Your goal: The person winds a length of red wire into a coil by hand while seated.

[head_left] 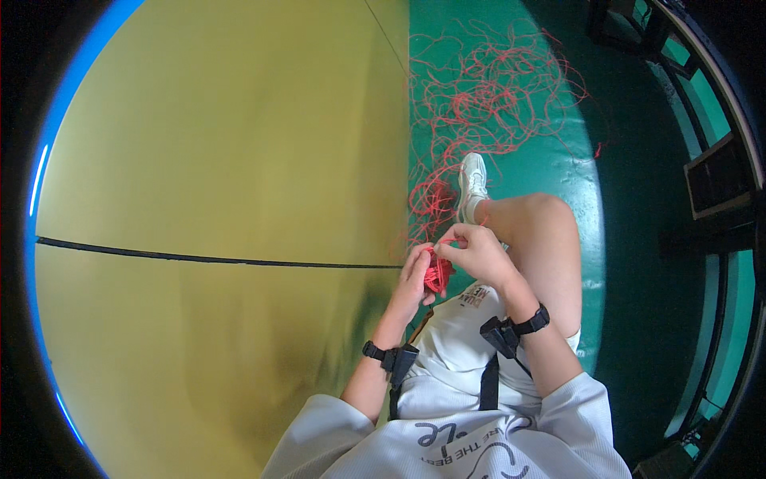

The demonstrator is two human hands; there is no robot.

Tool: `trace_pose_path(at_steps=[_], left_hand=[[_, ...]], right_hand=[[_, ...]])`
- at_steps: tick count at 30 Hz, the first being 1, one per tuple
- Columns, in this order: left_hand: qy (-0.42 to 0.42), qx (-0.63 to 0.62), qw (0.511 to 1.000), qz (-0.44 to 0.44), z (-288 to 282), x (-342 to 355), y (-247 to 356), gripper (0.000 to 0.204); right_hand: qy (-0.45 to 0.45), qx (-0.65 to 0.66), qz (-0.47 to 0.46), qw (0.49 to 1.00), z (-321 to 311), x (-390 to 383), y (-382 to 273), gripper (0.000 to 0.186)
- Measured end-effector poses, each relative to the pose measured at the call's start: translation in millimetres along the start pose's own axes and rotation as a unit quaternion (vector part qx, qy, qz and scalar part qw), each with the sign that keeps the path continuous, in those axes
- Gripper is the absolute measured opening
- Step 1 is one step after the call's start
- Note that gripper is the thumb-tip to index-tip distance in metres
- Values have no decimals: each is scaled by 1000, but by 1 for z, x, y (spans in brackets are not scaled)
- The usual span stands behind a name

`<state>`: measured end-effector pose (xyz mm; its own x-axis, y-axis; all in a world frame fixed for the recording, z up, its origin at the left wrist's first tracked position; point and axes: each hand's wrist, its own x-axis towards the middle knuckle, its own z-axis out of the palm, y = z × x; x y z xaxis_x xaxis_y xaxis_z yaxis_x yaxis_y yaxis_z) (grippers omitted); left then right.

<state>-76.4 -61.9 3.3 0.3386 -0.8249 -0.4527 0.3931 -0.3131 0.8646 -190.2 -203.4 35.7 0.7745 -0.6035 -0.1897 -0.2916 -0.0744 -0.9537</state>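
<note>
A small bundle of red string (437, 276) sits in my left hand (414, 277), whose fingers wrap round its left side. My right hand (477, 249) is closed at the top of the bundle, thumb and fingertips pinching a strand of the same string. Both hands meet in front of my lap. Beyond them a denser clump of red string (432, 199) lies on the green floor, beside my white shoe (472, 177). Farther off, a wide loose tangle of red string (495, 96) spreads over the floor.
A large yellow-tan panel (215, 144) with a dark seam (215, 259) fills the left side. The green floor (550, 172) runs along its edge. My bent leg (546, 239) is right of my hands. Dark framed objects (718, 177) stand at the far right.
</note>
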Motion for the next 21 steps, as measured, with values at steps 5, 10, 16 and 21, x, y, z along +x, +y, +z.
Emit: trace_pose_path(at_steps=[5,10,16,21], left_hand=[[-60,-72,995,-42,-3,5,-13,40],[-90,-150,983,-59,-4,-1,-21,45],[-84,-147,985,-42,-1,0,-11,46],[-61,-45,997,-33,0,1,3,51]], right_hand=[[-17,87,-18,996,3,3,8,17],[-40,179,-11,983,1,7,16,19],[-2,24,-85,996,2,5,9,17],[35,-78,-190,978,3,4,14,18]])
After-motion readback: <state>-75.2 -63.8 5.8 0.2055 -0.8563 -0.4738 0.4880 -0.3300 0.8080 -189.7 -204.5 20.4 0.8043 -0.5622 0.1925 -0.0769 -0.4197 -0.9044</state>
